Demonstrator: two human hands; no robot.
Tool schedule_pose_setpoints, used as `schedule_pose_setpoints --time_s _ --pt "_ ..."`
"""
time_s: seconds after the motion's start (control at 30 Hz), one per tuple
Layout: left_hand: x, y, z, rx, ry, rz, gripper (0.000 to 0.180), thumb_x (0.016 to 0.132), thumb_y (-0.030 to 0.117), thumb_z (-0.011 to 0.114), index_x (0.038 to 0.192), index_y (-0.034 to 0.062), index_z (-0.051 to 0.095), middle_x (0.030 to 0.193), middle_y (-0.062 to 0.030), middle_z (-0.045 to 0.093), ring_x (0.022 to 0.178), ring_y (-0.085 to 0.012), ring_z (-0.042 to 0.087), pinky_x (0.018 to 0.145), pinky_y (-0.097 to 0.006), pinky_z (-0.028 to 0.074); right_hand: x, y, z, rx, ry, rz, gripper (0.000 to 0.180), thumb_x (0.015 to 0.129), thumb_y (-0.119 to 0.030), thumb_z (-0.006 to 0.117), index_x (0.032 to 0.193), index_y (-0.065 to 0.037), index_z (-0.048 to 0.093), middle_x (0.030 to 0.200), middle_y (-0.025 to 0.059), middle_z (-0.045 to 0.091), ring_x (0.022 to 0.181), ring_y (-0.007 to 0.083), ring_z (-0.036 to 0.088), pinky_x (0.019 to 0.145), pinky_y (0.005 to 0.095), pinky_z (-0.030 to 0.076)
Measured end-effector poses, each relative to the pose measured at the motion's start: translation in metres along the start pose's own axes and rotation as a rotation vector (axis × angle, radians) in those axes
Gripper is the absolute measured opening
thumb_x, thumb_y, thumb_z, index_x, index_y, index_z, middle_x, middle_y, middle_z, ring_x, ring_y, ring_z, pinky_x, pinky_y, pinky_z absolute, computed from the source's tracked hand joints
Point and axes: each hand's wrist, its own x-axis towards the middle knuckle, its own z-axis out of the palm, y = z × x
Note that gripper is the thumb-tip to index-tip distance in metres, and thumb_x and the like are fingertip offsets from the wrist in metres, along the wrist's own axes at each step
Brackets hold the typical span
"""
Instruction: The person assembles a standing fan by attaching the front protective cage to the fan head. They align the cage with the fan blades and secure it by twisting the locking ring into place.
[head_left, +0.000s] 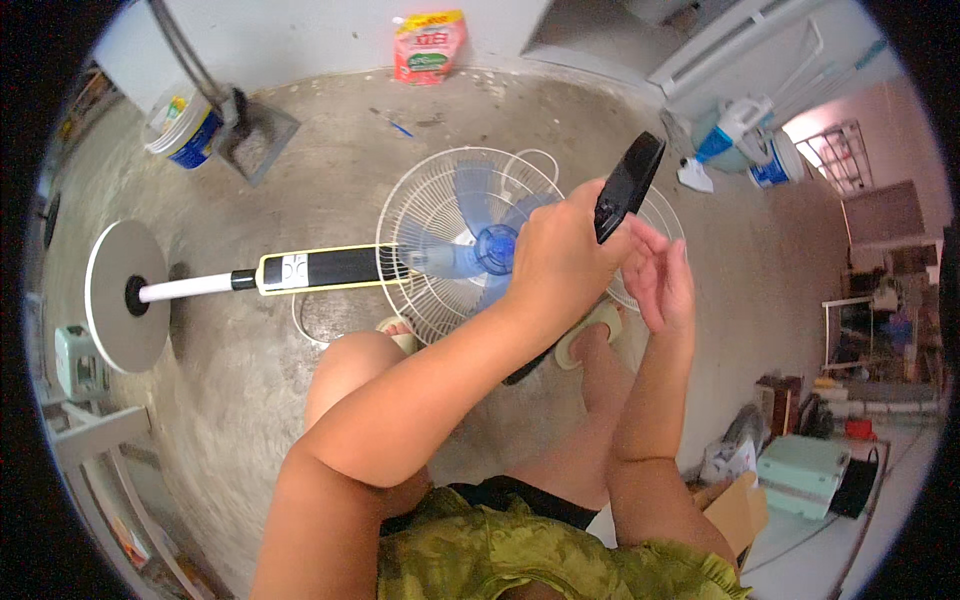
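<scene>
My left hand is closed round a black object with a rounded, flat end. It sticks up past my fist, and its kind cannot be made out. My right hand is held up just beside it, palm toward my left hand, fingers partly curled and apart, holding nothing I can see. Below my hands a pedestal fan lies on the floor, with blue blades inside a white wire guard. Its black control panel, white pole and round base stretch left. Another white wire guard shows partly behind my hands.
A dustpan and a white bucket stand far left. A pink pouch leans on the far wall. Another bucket stands far right. A pale green case and a cardboard box are near right. A white cord loops by the fan.
</scene>
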Motion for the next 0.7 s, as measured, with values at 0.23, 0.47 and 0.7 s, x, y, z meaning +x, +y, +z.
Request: schedule_pose_setpoints --time_s 0.23,0.47,0.7 --pt "-0.011 0.005 0.029 -0.003 -0.189 0.065 0.034 0.076 0.020 0.066 0.105 0.0047 0.057 0.080 -0.0195 0.063 0.076 -0.0387 0.061 0.066 -0.042 0.048 0.009 -0.016 0.011 0.019 -0.026 -0.107 0.046 0.093 -0.026 0.051 0.127 0.004 0.044 0.108 0.0068 0.059 0.093 0.0146 0.059 0.082 0.0270 0.047" --pt "0.003 -0.002 0.044 -0.356 -0.357 0.270 0.058 0.082 0.018 0.066 0.130 -0.0036 0.041 0.098 -0.0140 0.064 0.083 -0.0188 0.062 0.072 -0.029 0.048 0.009 -0.028 0.001 0.312 0.165 -0.114 0.033 0.090 -0.017 0.054 0.116 0.003 0.050 0.101 0.0091 0.060 0.069 0.0057 0.053 0.055 0.0156 0.044" --pt "0.011 0.006 0.037 -0.951 -0.654 -0.442 0.051 0.090 0.007 0.053 0.135 -0.0039 0.031 0.098 -0.0084 0.056 0.085 -0.0154 0.056 0.077 -0.027 0.047 0.013 -0.045 -0.011 0.697 0.031 -0.101 0.031 0.092 -0.013 0.051 0.118 0.004 0.047 0.102 0.0117 0.059 0.059 0.0018 0.046 0.044 0.0113 0.038"
